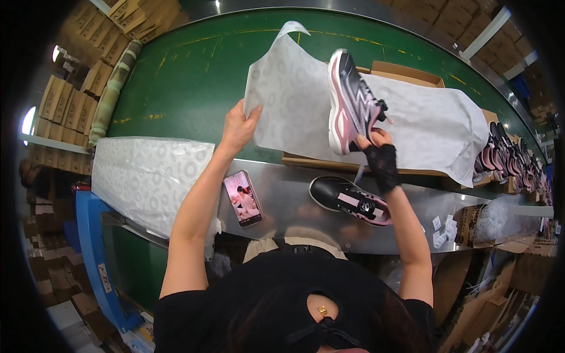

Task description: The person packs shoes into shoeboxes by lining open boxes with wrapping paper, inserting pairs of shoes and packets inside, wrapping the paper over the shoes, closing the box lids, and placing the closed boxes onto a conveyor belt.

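Observation:
My right hand [379, 154], in a black fingerless glove, grips a black, pink and white sneaker [351, 101] and holds it on its side over an open cardboard shoe box [406, 73]. A sheet of white tissue paper [429, 120] is draped over the box. My left hand [238, 128] pinches the left edge of that sheet and lifts it. A second matching sneaker [348, 199] lies flat on the steel table [288, 203] below my right hand.
A phone [242, 198] with a lit screen lies on the steel table. A stack of tissue paper [147, 176] sits at the left. Several more sneakers [509, 159] line the green conveyor belt [194, 76] at the right. Cardboard boxes [70, 100] stand stacked at the left.

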`<state>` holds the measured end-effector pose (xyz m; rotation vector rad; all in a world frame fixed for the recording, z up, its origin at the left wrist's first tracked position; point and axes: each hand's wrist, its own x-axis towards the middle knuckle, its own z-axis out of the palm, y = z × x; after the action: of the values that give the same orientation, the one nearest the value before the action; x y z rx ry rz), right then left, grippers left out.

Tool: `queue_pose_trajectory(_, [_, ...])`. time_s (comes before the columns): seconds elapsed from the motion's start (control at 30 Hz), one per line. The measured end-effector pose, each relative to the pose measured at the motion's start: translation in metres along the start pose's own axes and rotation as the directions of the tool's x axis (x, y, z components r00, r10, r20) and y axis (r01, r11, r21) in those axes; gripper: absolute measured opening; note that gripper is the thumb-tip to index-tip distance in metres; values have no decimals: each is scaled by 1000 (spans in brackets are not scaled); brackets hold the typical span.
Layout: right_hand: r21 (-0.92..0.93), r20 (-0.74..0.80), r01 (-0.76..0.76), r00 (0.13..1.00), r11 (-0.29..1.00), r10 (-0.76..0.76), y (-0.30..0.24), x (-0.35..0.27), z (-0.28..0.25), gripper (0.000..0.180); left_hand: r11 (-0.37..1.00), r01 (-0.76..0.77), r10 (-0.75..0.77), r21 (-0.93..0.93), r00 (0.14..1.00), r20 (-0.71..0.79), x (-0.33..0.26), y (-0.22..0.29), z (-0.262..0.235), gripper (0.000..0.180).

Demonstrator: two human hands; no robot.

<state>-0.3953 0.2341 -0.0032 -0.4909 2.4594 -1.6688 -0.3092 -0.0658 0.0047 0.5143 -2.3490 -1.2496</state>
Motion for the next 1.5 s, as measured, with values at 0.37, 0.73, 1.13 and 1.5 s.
queue_pose_trajectory(0.37, [-734,422,392,903,554,-81,6,7,80,49,929,-60,205,-365,905,373,9,35,92,55])
queue_pose_trajectory(0.73, [-640,-181,119,937,759,-299,58,-66,-80,21,627,-477,158,616,852,499,-12,-24,139,86])
queue_pose_trajectory(1.13, [236,392,-685,716,689,578,78,-123,-83,40,869,-473,442,-141,618,650,-118,37,118,83])
queue_pose_trajectory(1.5, [440,566,-423,816,792,122,5,-68,-51,36,791,376,-103,-482,859,501,-58,67,42,62])
